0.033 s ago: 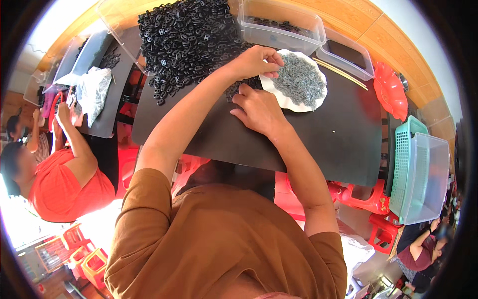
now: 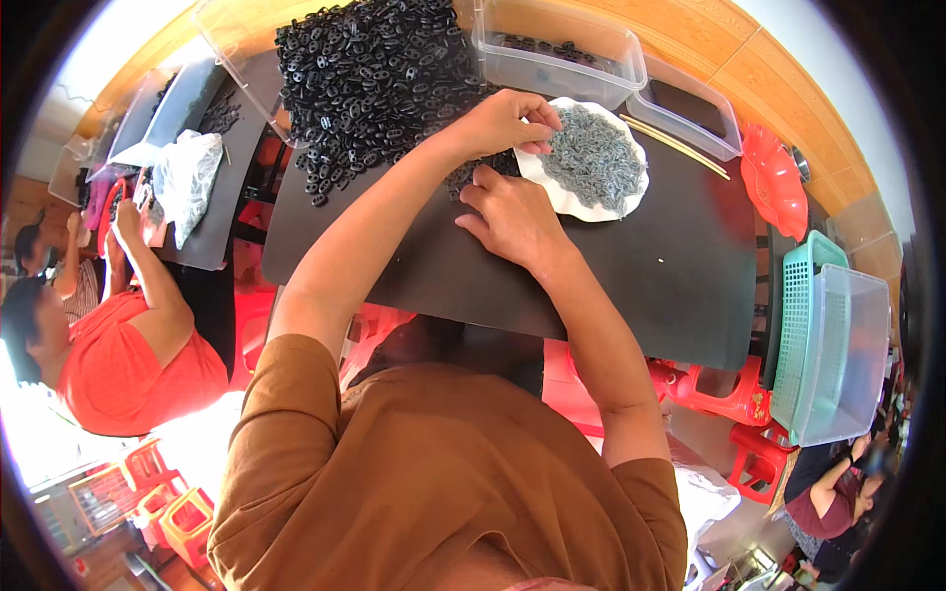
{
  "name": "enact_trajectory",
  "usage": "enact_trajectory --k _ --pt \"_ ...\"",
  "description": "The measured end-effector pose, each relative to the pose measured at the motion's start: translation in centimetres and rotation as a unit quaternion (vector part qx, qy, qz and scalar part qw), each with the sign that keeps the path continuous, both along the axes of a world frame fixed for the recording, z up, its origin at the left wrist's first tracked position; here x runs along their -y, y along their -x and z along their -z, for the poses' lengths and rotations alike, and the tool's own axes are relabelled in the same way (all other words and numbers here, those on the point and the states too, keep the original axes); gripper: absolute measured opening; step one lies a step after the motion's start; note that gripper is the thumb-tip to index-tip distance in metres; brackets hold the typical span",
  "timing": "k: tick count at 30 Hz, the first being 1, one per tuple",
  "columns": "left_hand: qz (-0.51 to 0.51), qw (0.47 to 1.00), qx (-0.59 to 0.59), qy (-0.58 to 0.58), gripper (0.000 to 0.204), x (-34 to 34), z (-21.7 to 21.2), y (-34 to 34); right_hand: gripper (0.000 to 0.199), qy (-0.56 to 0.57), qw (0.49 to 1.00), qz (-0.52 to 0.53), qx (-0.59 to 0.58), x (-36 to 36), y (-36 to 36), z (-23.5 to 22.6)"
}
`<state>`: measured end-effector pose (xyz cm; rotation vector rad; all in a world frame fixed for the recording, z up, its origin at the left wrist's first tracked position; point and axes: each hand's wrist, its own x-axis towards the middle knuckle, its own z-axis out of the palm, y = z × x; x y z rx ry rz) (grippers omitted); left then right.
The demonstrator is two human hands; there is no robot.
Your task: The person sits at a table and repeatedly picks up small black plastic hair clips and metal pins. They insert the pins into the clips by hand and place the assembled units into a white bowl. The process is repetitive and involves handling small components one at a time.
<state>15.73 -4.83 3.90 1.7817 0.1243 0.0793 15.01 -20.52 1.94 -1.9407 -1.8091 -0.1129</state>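
Observation:
My left hand (image 2: 507, 122) is over the left rim of a white wavy-edged plate (image 2: 583, 209). Its fingers are curled in toward the thumb, and anything in them is too small to make out. On the plate lies a heap of small clear-grey pieces (image 2: 596, 158). Just nearer to me, my right hand (image 2: 514, 215) rests low at the table with bent fingers, beside some scattered black pieces; the hand hides whatever is under its fingertips. A big pile of small black oval pieces with holes (image 2: 374, 79) spreads to the left of both hands.
The dark table (image 2: 650, 286) carries clear plastic boxes (image 2: 562, 74) at the back and two thin sticks (image 2: 680, 148). A red dish (image 2: 774, 182) and a green basket (image 2: 796, 335) stand to the right. Another person in red (image 2: 138, 364) sits at the left by a white plastic bag (image 2: 187, 182).

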Motion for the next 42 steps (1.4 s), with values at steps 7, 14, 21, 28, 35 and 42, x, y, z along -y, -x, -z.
enact_trajectory --k 7,14,21,28,35,42 --pt "-0.133 0.984 0.108 0.05 0.014 -0.4 -2.6 6.5 0.008 -0.072 0.994 0.076 -0.026 0.2 -0.8 -1.4" --pt "-0.252 0.957 0.092 0.109 0.011 -0.7 1.1 14.2 0.009 -0.106 0.992 0.045 -0.047 -0.2 -0.7 -0.6" --pt "-0.279 0.952 0.073 0.102 0.014 -0.3 4.3 17.8 0.015 -0.134 0.991 -0.003 -0.006 -1.7 0.4 0.2" --pt "-0.243 0.964 0.047 0.098 0.01 -0.5 5.1 18.0 0.017 -0.085 0.996 0.014 0.022 -2.3 0.8 0.1" --pt "-0.179 0.979 0.088 -0.047 0.01 0.1 3.7 18.3 0.013 -0.084 0.996 0.03 0.028 -2.2 -0.2 0.3" --pt "-0.163 0.981 0.098 0.048 0.014 -0.2 4.2 18.0 0.016 -0.128 0.991 0.028 -0.011 -2.6 -1.1 -0.2"
